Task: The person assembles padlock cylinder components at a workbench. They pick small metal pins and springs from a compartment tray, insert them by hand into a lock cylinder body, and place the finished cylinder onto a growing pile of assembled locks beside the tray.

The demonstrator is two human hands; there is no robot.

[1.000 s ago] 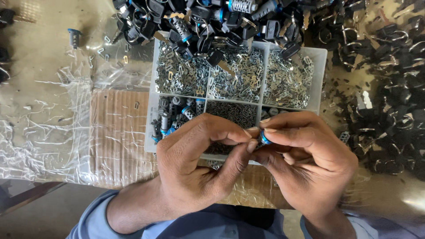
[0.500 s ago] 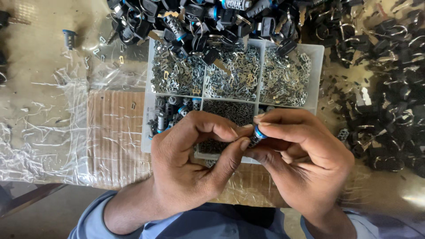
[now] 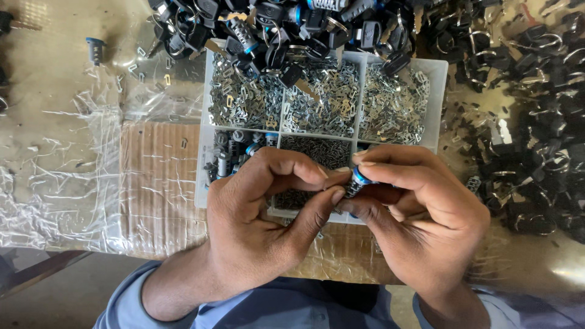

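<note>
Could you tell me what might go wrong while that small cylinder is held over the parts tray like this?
1. The cylinder is pinched only by fingertips of the left hand and right hand; a slip could drop it into the tray, probably among the small dark parts.
2. Keyed pieces already spill over the tray's far rim onto the metal plates; a nudge could mix more in.

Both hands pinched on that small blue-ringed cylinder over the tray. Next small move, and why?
Probably press the part in with the left hand while the right hand steadies the blue-ringed cylinder: both hands' fingertips meet at its end, over the divided tray of small metal pieces.
</note>
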